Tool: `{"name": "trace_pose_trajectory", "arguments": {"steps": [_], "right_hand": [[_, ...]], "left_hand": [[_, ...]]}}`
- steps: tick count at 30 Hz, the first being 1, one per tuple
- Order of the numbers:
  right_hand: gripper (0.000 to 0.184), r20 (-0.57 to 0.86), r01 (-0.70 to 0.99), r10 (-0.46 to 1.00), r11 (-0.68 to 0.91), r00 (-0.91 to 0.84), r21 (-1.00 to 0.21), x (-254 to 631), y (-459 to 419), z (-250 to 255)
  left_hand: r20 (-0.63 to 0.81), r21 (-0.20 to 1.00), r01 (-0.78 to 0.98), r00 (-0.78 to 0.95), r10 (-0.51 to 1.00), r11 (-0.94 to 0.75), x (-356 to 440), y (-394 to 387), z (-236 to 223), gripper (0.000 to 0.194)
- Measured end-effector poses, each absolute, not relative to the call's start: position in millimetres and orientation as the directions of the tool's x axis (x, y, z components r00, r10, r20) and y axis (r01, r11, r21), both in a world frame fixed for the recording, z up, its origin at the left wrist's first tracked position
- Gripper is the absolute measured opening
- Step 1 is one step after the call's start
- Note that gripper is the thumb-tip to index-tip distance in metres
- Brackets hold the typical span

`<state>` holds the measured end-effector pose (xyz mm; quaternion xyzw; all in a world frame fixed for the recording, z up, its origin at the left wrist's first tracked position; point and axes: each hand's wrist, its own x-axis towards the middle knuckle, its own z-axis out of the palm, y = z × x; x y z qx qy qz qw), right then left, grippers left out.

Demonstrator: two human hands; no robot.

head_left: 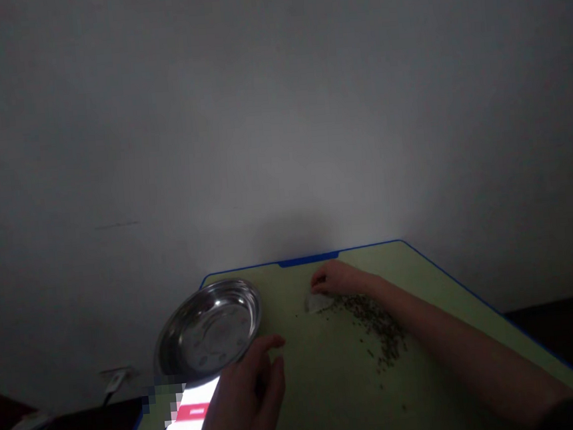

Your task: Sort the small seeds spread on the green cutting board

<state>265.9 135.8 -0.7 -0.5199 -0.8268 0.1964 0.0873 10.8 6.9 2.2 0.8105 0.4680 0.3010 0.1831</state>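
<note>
My left hand (247, 399) hovers low over the pale green table (331, 385), fingers loosely spread, beside the rim of a steel bowl (209, 329) and over a lit phone (187, 428). It holds nothing I can see. My right hand (339, 278) reaches to the far side of the table with its fingers curled down on a small pale object (317, 301). A trail of small dark grains (376, 327) lies scattered next to my right forearm.
The table has a blue edge (305, 260) and stands against a plain grey wall (277, 109). A wall socket with a cable (114, 378) sits low at the left. The room is dim.
</note>
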Motion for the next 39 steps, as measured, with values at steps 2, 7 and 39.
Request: {"name": "trace_pose_trajectory", "arguments": {"steps": [2, 7, 39], "right_hand": [[0.018, -0.051, 0.803, 0.878, 0.410, -0.476, -0.433, 266.4, 119.8, 2.0], [0.018, -0.033, 0.762, 0.855, 0.442, -0.517, -0.474, 267.8, 81.5, 9.7], [0.014, 0.278, 0.660, 0.813, 0.579, -0.512, -0.479, 177.9, 104.4, -7.0]], "left_hand": [[0.321, 0.577, 0.642, 0.391, 0.863, -0.505, 11.2, 6.9, 2.6, 0.031], [0.308, 0.582, 0.640, 0.397, 0.865, -0.501, 12.9, 4.7, 6.2, 0.031], [0.815, 0.399, 0.651, 0.072, 0.575, -0.646, -9.6, 2.5, 18.1, 0.010]]}}
